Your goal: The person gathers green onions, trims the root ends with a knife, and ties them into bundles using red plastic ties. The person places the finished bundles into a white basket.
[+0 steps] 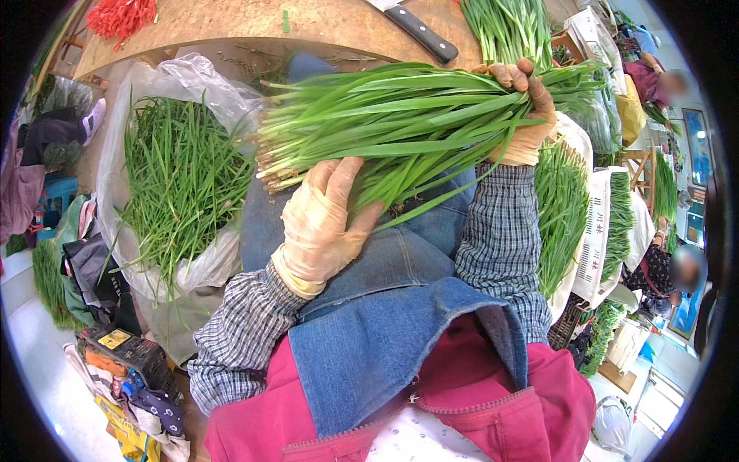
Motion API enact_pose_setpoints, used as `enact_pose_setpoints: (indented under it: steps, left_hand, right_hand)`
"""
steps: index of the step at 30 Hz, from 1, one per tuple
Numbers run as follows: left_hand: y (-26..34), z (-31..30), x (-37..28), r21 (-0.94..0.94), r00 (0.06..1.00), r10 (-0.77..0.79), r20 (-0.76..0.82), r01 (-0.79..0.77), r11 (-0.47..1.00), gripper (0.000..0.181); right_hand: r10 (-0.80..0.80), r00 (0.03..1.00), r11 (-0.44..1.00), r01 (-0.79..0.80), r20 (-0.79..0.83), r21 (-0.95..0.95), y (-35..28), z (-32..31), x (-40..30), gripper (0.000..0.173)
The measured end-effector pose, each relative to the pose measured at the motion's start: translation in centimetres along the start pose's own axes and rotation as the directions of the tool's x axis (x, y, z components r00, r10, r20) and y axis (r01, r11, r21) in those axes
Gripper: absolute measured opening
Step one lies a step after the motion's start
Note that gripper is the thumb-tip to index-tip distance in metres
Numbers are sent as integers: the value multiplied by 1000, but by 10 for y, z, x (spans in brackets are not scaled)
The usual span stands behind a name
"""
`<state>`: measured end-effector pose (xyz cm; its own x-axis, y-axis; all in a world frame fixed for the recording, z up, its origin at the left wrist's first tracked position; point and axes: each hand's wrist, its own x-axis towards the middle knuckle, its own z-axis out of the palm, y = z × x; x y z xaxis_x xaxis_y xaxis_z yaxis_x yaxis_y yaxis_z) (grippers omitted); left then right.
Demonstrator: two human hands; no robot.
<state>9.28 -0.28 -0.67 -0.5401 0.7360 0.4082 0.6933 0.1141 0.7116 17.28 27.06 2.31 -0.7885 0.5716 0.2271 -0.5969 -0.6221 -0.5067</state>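
A thick bunch of garlic chives (pixel 392 115) lies level across my lap, pale root ends to the left and green leaves to the right. My right hand (pixel 522 110), in a stained thin glove, grips it near the leafy end, fingers curled over the top. My left hand (pixel 323 225), also gloved, is at the bunch's near lower side by the root ends. Some leaves pass between its thumb and fingers, and its palm side is hidden. Below the bunch are my denim-covered legs (pixel 369 260).
A wooden table (pixel 231 23) ahead bears a knife with a black handle (pixel 424 32), red strips (pixel 121 20) and more chives (pixel 511 29). To the left, a plastic bag (pixel 109 173) holds loose leaves. White crates (pixel 594 242) of chives stand right; people (pixel 652 271) are beyond.
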Motion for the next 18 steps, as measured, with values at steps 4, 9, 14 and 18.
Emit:
enact_pose_setpoints:
  steps: [4, 9, 14, 18]
  left_hand:
    - [6, 7, 9, 31, 998, 57, 9, -57, 998, 71]
    - [19, 12, 25, 69, 993, 89, 76, -94, 993, 70]
    - [36, 25, 38, 38, 992, 94, 82, -98, 995, 70]
    - [46, 26, 48, -125, 993, 82, 90, -70, 990, 70]
  right_hand:
    - [-4, 1000, 1000, 4, 25, -6, -1, -1, -1, 19]
    - [22, 999, 1000, -22, 33, 14, -3, -4, -1, 21]
    - [-13, 1000, 1000, 13, 18, 0, 0, -1, 0, 18]
    - [-31, 999, 1000, 31, -32, 0, 0, 0, -1, 19]
